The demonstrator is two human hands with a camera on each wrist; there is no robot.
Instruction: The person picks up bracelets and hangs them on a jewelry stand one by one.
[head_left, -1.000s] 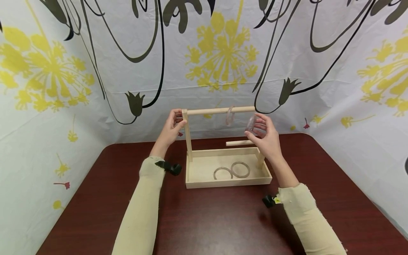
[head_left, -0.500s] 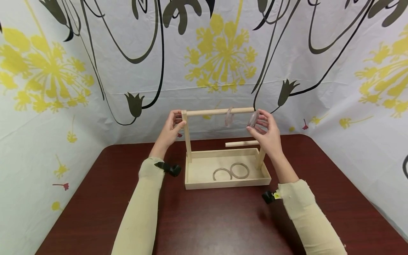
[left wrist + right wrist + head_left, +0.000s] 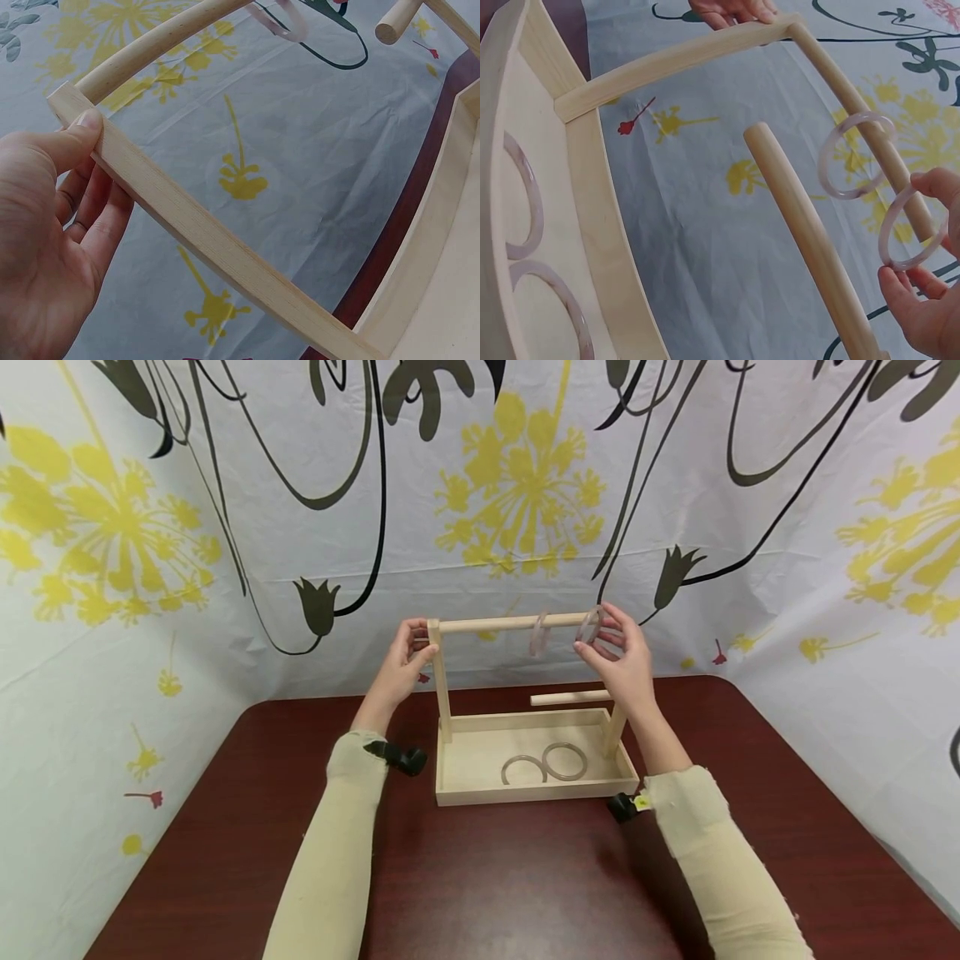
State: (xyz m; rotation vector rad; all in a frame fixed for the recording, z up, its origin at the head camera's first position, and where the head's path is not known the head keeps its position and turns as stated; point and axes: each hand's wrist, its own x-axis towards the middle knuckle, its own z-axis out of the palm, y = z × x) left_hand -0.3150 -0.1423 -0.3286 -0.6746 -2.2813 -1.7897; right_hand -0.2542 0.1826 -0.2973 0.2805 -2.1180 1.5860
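A wooden rack has an upper rod (image 3: 495,623) fixed to a left post (image 3: 442,685). My left hand (image 3: 401,668) grips the top of that post between thumb and fingers. At the rod's free right end, my right hand (image 3: 622,660) pinches a translucent pale bangle (image 3: 889,232). In the right wrist view the rod's end passes through this bangle. Another bangle (image 3: 829,161) hangs on the same rod, further left. Two more bangles (image 3: 565,761) lie in the rack's wooden tray (image 3: 480,795), one beside the other.
A shorter lower rod (image 3: 566,698) juts left from the right post (image 3: 615,731), below and near my right hand. The rack stands on a dark red-brown table (image 3: 495,877). A patterned cloth (image 3: 360,560) hangs behind it.
My right hand first moved slightly right and up to the rod's end, then left, bringing the bangle over that end. My left hand has stayed on the post.
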